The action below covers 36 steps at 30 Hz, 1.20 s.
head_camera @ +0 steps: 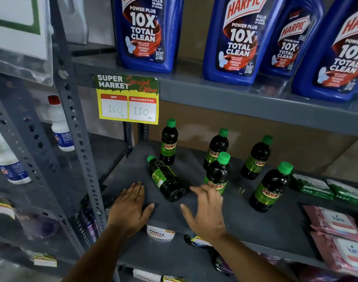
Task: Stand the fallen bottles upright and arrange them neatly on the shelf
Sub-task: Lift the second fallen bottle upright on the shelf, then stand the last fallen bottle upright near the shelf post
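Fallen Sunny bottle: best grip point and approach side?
Likely the labelled mid-body of the fallen bottle, taken from above. It lies flat, green cap toward the back, base toward the right hand, which is open and nearest. The left hand rests flat on the shelf.

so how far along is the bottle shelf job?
Five Sunny bottles stand upright, e.g. the back-left one, though scattered, not in rows. One fallen bottle lies on the shelf. Left hand and right hand are open beside it, holding nothing. Left: stand it, then line all six up.
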Motion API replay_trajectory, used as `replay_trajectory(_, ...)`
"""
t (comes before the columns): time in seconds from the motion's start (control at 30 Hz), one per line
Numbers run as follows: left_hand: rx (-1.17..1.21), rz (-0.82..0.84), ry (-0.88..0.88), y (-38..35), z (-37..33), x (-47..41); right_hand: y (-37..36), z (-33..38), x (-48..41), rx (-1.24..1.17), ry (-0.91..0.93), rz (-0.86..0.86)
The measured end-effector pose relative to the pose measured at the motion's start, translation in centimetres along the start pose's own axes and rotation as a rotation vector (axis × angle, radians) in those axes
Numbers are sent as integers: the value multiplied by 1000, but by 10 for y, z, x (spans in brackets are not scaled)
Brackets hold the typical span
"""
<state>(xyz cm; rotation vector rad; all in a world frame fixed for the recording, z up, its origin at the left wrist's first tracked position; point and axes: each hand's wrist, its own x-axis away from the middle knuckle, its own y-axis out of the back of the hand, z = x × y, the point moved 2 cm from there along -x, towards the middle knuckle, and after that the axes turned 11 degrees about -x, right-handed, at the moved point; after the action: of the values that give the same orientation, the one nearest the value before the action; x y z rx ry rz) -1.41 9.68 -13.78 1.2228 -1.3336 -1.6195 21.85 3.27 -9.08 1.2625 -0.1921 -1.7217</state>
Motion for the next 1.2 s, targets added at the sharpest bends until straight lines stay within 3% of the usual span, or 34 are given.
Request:
replay_trajectory(0.1,2,15,-15,1,-1,1,-16,14,-17,-63,-67,235)
replay_trajectory(0.23,0,24,-19,3,0,2,-34,25,-46,-125,-351,445)
replay_trajectory(0.37,-11,6,-19,2,0,2,-47,29,-66,-128,-523,533)
replay_trajectory(0.63,-31,-3,-6,2,-1,0,-72,28,-83,73,-681,671)
replay_trajectory(0.8,29,-12,-10,1,1,2,-75,21,-76,-68,-806,533)
replay_trajectory(1.0,36,-26,-8,-1,2,1,-75,20,-58,-385,-687,178)
replay_trajectory(1.2,22,-57,-5,-1,1,2,-81,22,-48,-317,-621,244)
